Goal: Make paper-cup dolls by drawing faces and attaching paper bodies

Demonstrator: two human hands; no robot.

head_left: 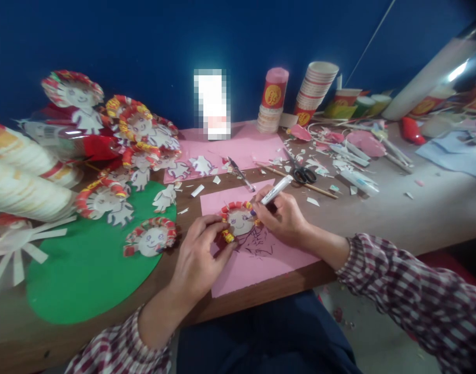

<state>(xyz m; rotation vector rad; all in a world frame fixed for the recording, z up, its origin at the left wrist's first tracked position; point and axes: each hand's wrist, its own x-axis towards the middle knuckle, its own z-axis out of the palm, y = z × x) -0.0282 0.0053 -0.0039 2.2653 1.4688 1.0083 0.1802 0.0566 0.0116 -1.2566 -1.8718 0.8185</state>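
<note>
- At the bench's near edge, two checked sleeves reach in, one from each side.
- A pink sheet lies close to that near edge, its nearest corner pointing toward the person; dark scribbles mark it.
- The left hand holds the left side of a paper face, fingers on the red rim and thumb by a yellow roll.
- The paper face lies on the pink sheet, upright to the person, its crown of red and yellow rolls arching toward the bench's far edge.
- The right hand grips a white marker between thumb and fingers, above the sheet's right part.
- The marker's long axis slants: the writing end points down and left, at the face's right eye area, and the butt points up toward the bench's far right corner. Whether the tip touches the paper cannot be told.
- Toward the bench's left end, a rounded green sheet carries another crowned face near its right edge.
- Beyond the pink sheet lie a pen and black-handled scissors, the latter across a thin stick.
- Along the far edge, a second pink sheet bears small paper figures at its near left corner; stacked cups stand by its right end, before a blue wall.
</note>
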